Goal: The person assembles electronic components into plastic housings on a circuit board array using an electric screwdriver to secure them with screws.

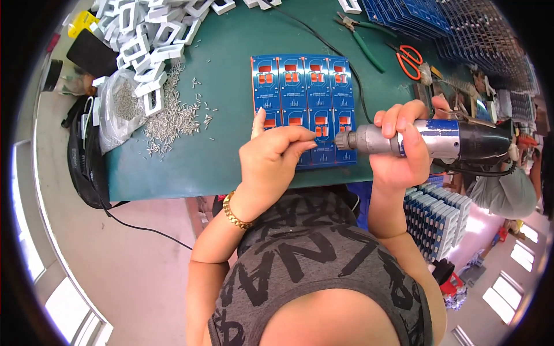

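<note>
A blue circuit board panel (pixel 294 101) with rows of orange-red cutouts lies on the green table. Over its lower left part is my left hand (pixel 271 155), thumb and forefinger pinched together near the driver's tip. Whatever the pinch holds is too small to make out. My right hand (pixel 404 144) is wrapped round an electric screwdriver (pixel 441 138) with a silver and blue body and a black rear end. The screwdriver lies nearly level, its nose pointing left over the panel's right edge. My left fingers cover part of the panel.
Loose screws (pixel 173 118) are heaped at the left beside a clear plastic bag (pixel 118 109). White plastic frames (pixel 138 46) pile up behind them. Pliers (pixel 360 40) and orange-handled scissors (pixel 410 62) lie at the far right, near stacked blue boards (pixel 415 17). A black cable (pixel 323 40) crosses the table.
</note>
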`<state>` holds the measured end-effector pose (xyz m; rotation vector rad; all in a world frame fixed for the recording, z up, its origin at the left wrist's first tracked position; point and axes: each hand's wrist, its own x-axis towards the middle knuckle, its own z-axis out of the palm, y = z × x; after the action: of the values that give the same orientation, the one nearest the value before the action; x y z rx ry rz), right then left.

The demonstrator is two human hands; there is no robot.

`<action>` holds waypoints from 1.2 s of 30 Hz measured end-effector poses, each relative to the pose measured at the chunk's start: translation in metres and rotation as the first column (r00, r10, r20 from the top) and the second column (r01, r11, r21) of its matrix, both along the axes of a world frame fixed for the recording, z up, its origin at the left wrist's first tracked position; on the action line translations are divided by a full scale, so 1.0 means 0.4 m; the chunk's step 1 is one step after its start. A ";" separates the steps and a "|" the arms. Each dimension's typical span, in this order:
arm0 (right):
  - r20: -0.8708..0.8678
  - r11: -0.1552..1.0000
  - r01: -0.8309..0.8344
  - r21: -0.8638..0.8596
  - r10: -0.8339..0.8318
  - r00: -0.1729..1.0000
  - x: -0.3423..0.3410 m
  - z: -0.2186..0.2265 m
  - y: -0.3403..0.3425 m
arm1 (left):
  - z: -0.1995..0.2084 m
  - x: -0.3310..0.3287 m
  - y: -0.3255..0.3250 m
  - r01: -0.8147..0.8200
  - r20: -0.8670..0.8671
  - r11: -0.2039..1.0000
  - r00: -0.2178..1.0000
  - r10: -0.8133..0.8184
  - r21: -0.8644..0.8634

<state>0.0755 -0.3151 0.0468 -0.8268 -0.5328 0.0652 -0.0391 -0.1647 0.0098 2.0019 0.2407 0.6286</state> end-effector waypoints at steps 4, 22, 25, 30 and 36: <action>-0.039 1.000 -0.009 -0.005 0.009 0.999 -0.016 -0.010 -0.016 | -0.035 0.013 -0.022 -0.002 0.001 0.920 1.000 0.002 0.393; 0.228 0.980 -0.154 -0.123 0.179 0.957 -0.018 -0.025 -0.068 | -0.024 0.009 -0.025 0.038 -0.159 0.842 0.986 0.057 0.538; 0.205 0.975 -0.189 -0.116 0.210 0.956 -0.023 -0.029 -0.076 | -0.020 0.012 -0.022 0.047 -0.197 0.874 0.979 0.057 0.484; 0.143 0.971 -0.229 -0.074 0.237 0.961 -0.028 -0.026 -0.060 | -0.029 0.014 -0.021 0.050 -0.182 0.863 0.982 0.049 0.503; 0.212 0.952 -0.270 -0.146 0.297 0.931 -0.024 -0.020 -0.039 | -0.031 0.012 -0.012 0.049 -0.142 0.856 0.990 0.028 0.515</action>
<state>0.0659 -0.3309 0.0390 -0.8692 -0.8747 0.2708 -0.0343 -0.1694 -0.0025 2.5763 0.1547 0.5818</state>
